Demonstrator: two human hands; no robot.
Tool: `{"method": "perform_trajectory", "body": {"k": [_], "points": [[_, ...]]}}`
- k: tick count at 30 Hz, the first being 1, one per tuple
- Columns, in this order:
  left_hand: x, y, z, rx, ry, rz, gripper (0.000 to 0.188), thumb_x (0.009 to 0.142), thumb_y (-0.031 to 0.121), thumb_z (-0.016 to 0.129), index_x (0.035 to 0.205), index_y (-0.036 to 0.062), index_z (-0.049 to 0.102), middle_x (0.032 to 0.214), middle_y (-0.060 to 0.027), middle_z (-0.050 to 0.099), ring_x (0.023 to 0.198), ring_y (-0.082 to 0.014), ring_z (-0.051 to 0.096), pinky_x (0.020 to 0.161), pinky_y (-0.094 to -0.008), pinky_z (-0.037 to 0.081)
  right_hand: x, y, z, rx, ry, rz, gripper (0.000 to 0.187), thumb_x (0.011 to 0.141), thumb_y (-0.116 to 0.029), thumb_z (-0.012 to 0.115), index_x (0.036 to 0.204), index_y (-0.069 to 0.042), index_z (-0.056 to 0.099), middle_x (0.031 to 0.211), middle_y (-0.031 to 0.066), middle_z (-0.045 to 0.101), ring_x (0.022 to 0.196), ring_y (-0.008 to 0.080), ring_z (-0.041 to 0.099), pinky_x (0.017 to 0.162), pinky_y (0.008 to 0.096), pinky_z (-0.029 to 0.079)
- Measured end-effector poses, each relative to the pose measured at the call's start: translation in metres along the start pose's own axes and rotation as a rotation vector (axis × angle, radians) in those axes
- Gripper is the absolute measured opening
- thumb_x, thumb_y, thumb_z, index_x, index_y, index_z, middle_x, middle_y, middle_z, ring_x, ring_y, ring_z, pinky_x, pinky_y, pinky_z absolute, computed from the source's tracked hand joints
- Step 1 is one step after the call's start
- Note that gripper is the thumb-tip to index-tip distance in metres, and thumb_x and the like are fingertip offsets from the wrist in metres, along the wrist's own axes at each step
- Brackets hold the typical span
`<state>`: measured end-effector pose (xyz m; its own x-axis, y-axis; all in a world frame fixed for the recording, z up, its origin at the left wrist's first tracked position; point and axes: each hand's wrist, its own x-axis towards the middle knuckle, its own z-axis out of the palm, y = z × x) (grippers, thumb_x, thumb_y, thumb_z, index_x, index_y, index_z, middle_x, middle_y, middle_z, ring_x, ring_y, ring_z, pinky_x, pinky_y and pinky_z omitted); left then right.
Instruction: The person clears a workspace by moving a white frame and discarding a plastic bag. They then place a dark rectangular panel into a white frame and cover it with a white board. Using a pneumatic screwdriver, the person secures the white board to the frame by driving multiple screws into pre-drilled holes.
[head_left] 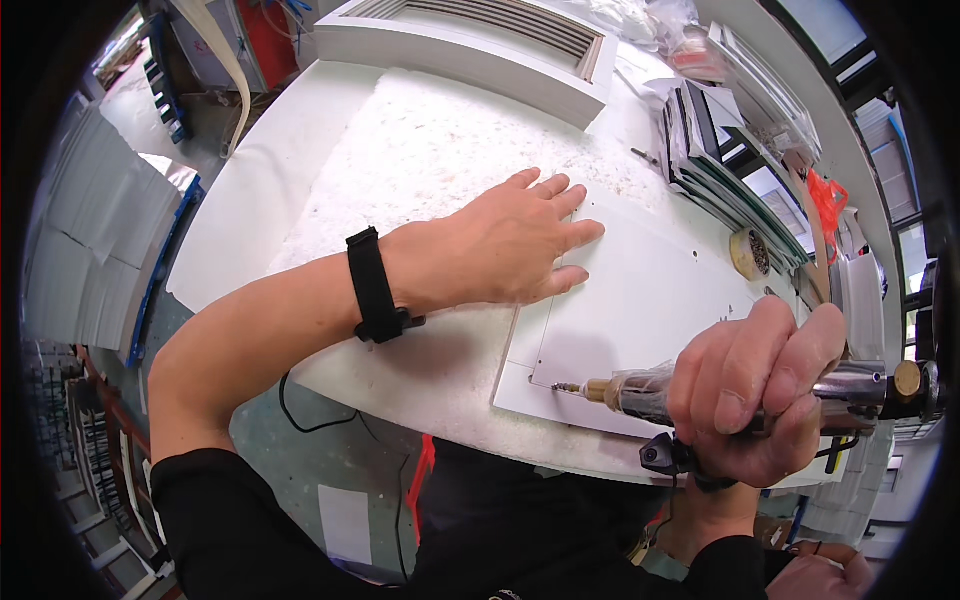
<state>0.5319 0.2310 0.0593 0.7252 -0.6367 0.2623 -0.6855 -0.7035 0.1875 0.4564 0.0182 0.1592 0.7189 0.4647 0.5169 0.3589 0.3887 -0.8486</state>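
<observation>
Right fingers (735, 405) gripped power tool (643, 391), bit (566, 387) left of them over white panel (640, 290); left fingers (583, 234) spread wide. Likely aligning; next needed steadiness.

I see the left hand (490, 245) palm down across the left edge of the white panel (660, 300). The right hand (755, 395) grips the metal driver (640, 394); its bit (567, 388) points left above the panel's near-left corner. I locate a round container (738, 255) beside the stacked frames (715, 165).
</observation>
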Motion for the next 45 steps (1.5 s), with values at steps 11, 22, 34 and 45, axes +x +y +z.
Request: {"method": "perform_trajectory", "body": {"k": [11,22,34,45], "points": [[0.013,-0.003,-0.007,-0.019,0.002,0.057,0.056,0.095,0.035,0.063,0.13,-0.0088,0.06,0.134,-0.0247,0.062,0.133,-0.0347,0.054,0.118,-0.0487,0.037,0.003,-0.001,-0.005,0.019,-0.019,0.027,0.025,0.105,-0.027,0.059,0.098,-0.01,0.042,0.084,0.0082,0.055,0.039,0.0097,0.038,0.039,0.0272,0.047],[0.005,-0.005,-0.001,0.051,-0.004,0.046,0.062,0.096,0.043,0.061,0.138,-0.0034,0.059,0.142,-0.0219,0.059,0.138,-0.0345,0.052,0.122,-0.0509,0.032,0.015,-0.001,-0.001,-0.049,-0.152,0.059,0.022,0.107,-0.027,0.052,0.098,-0.011,0.04,0.085,0.0083,0.052,0.042,0.009,0.037,0.04,0.0269,0.044],[0.003,-0.009,0.001,0.058,-0.001,0.06,0.06,0.095,0.042,0.061,0.138,-0.0006,0.06,0.142,-0.0237,0.06,0.136,-0.0364,0.053,0.121,-0.051,0.033,0.019,0.006,0.018,-0.088,-0.182,0.139,0.03,0.104,-0.028,0.059,0.09,-0.009,0.04,0.075,0.008,0.05,0.044,0.0109,0.038,0.041,0.0269,0.04],[0.002,-0.005,-0.008,-0.057,-0.074,0.04,0.067,0.095,0.05,0.057,0.139,-0.0003,0.06,0.144,-0.0213,0.059,0.137,-0.0342,0.053,0.119,-0.0526,0.035,0.017,0.011,0.014,-0.028,-0.257,0.043,0.029,0.105,-0.031,0.058,0.1,-0.006,0.046,0.084,0.014,0.056,0.041,0.0101,0.038,0.039,0.0279,0.041]]}}
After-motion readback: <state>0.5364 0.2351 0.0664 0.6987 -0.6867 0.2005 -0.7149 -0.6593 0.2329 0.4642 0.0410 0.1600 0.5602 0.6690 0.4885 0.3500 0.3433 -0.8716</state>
